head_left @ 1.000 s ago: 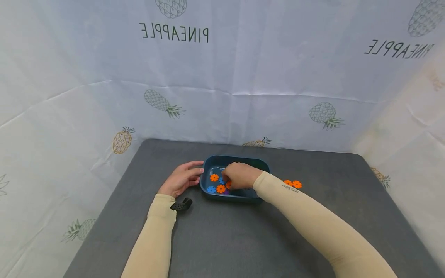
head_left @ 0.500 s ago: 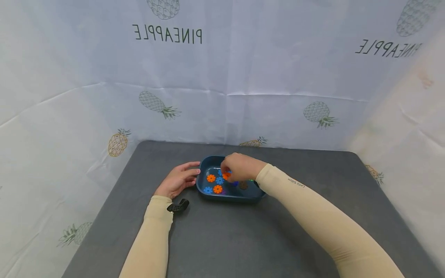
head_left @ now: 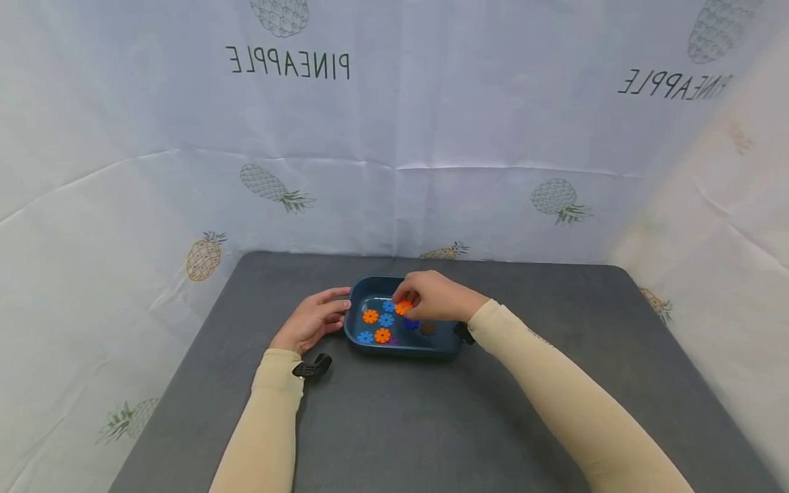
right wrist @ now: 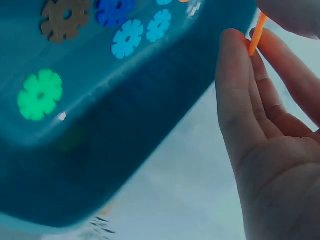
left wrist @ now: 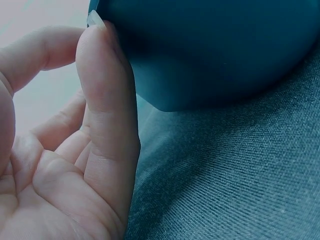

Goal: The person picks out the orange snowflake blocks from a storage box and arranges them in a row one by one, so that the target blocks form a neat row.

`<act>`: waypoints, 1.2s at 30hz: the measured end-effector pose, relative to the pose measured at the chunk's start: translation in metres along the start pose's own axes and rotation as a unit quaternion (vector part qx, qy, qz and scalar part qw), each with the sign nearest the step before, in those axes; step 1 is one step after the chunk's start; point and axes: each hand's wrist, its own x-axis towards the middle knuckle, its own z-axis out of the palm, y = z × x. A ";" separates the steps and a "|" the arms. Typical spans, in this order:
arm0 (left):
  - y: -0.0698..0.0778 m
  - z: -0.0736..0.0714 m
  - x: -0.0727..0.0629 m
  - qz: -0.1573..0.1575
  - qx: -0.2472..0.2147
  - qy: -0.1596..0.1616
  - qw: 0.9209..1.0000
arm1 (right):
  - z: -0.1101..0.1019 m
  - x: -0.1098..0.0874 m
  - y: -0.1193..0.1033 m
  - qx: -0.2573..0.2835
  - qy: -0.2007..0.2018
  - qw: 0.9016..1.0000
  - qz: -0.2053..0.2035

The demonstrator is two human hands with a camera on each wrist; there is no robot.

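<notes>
White cloth [head_left: 468,109] printed with pineapples hangs behind and beside the grey tabletop [head_left: 394,424], and on that tabletop, towards its far side, sits my dark blue tray [head_left: 401,352]. My right hand [head_left: 442,296] is over the tray, thumb and fingertips pinching one orange disc [head_left: 403,307] – my wrist view shows that disc edge-on, caught right at the tips. My left hand [head_left: 310,320] is at the tray's left end, fingers loosely spread, the thumb tip against the outer wall.

Inside the tray the notched discs lie scattered. Towards the left I see two more orange ones [head_left: 370,316] and three light blue ones [head_left: 385,320], with a purple one [head_left: 393,341] near the front wall. Further right are a dark blue one [head_left: 411,324] and, just beside it, a brown one [head_left: 428,329]; my right wrist view also shows a green one [right wrist: 40,95]. Beige sleeves [head_left: 259,428] cover both my arms – a black strap [head_left: 312,368] shows at my left wrist.
</notes>
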 end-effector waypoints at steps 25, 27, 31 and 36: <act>0.001 0.001 -0.002 -0.001 0.025 0.000 1.000 | 0.007 -0.145 0.139 0.127 0.246 0.947 0.163; 0.000 0.000 -0.002 -0.002 0.025 0.000 1.000 | 0.009 -0.151 0.147 0.128 0.248 0.943 0.181; 0.000 0.001 -0.002 -0.005 0.022 -0.004 1.000 | 0.012 -0.159 0.159 0.131 0.247 0.939 0.199; 0.002 0.001 0.001 -0.007 0.025 -0.005 1.000 | 0.013 -0.167 0.169 0.138 0.242 0.938 0.204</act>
